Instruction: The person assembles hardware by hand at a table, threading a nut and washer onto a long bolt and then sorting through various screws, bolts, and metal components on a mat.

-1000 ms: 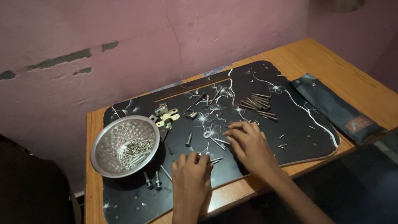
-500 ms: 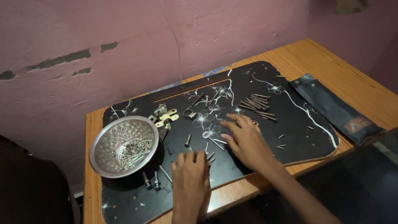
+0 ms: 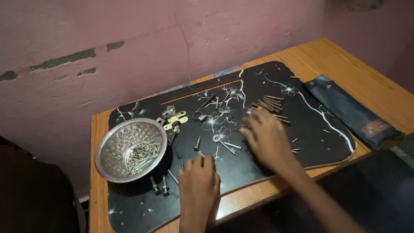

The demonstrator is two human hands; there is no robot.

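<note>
Head view: our left hand (image 3: pixel 198 178) lies palm-down on the black patterned board (image 3: pixel 140 211), fingers loosely together, fingertips at loose screws (image 3: pixel 221 146); can't tell if it grips any. Our right hand (image 3: pixel 268 138) is blurred, fingers spread, over the dark nail pile (image 3: pixel 269 104); grip unclear. Steel bowl (image 3: pixel 129 149) with screws sits left, brass hinge (image 3: pixel 175 120) beside it, dark pouch (image 3: pixel 354 111) on the right of the wooden table (image 3: pixel 377 85).

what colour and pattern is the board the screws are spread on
The board is glossy black with thin white flower and vine line drawings and a pale edge, seen in the head view.
</note>
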